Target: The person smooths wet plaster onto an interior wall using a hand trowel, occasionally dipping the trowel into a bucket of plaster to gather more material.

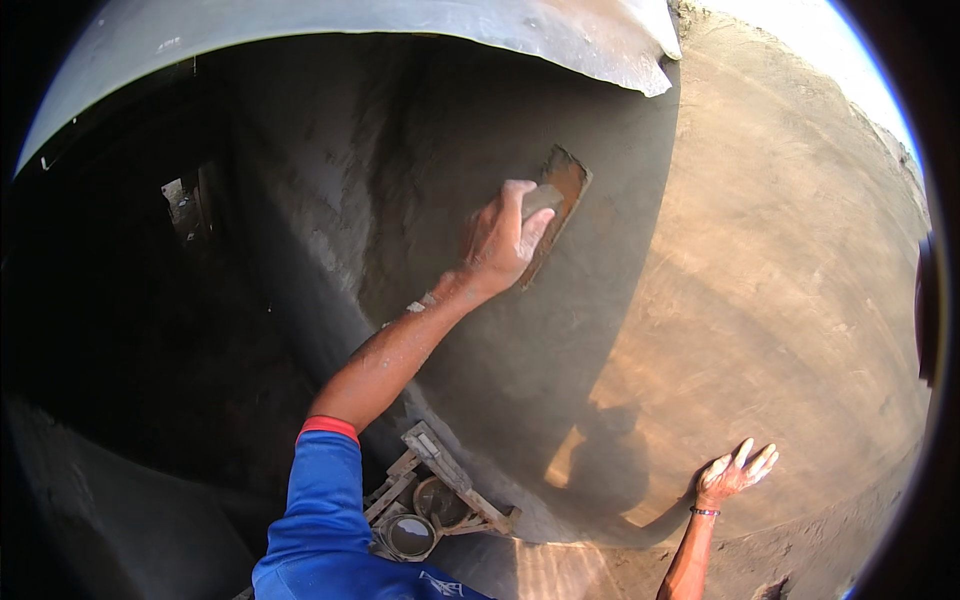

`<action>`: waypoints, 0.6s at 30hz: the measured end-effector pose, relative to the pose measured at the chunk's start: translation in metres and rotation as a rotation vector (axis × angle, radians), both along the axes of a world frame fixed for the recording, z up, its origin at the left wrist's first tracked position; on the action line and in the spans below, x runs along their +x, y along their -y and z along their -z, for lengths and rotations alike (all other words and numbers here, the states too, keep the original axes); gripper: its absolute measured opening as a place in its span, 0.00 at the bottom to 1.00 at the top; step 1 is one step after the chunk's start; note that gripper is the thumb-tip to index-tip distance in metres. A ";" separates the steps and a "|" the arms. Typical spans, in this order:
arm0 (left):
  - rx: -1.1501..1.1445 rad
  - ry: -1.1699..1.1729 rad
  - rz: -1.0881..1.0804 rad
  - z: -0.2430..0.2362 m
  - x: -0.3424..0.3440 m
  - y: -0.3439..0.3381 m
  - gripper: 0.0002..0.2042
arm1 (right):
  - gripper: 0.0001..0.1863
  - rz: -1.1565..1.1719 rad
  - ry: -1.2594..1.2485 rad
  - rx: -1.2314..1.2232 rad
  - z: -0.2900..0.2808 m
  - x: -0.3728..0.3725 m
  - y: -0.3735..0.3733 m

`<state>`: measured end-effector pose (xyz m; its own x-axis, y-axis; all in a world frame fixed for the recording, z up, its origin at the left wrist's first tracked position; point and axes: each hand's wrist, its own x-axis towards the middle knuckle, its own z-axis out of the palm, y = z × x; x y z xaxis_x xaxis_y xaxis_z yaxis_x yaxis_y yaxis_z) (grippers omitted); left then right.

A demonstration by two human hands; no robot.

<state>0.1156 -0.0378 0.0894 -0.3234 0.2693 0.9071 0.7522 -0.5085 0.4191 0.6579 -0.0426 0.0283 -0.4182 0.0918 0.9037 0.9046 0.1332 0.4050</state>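
My left hand grips the handle of a rectangular plastering float against the shaded grey plaster wall, its plate smeared with mortar and tilted diagonally. My forearm, in a blue sleeve with a red cuff, has spots of plaster on it. My right hand has its fingers spread against or just off the sunlit part of the wall at the lower right; whether it touches cannot be told. A dark bead band circles that wrist.
Below, a wooden frame stands by buckets with grey contents. A pale curved sheet with a torn edge overhangs the top. A dark interior with a small bright opening lies to the left.
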 end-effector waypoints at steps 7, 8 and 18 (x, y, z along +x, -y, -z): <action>0.135 0.098 -0.204 -0.091 -0.114 -0.060 0.19 | 0.24 0.005 -0.004 -0.005 0.007 0.003 -0.004; 0.132 0.102 -0.196 -0.091 -0.104 -0.062 0.19 | 0.24 0.013 -0.001 -0.007 0.005 0.002 -0.003; 0.013 -0.412 0.133 0.009 0.080 -0.006 0.24 | 0.23 0.022 -0.003 -0.010 0.008 0.001 -0.002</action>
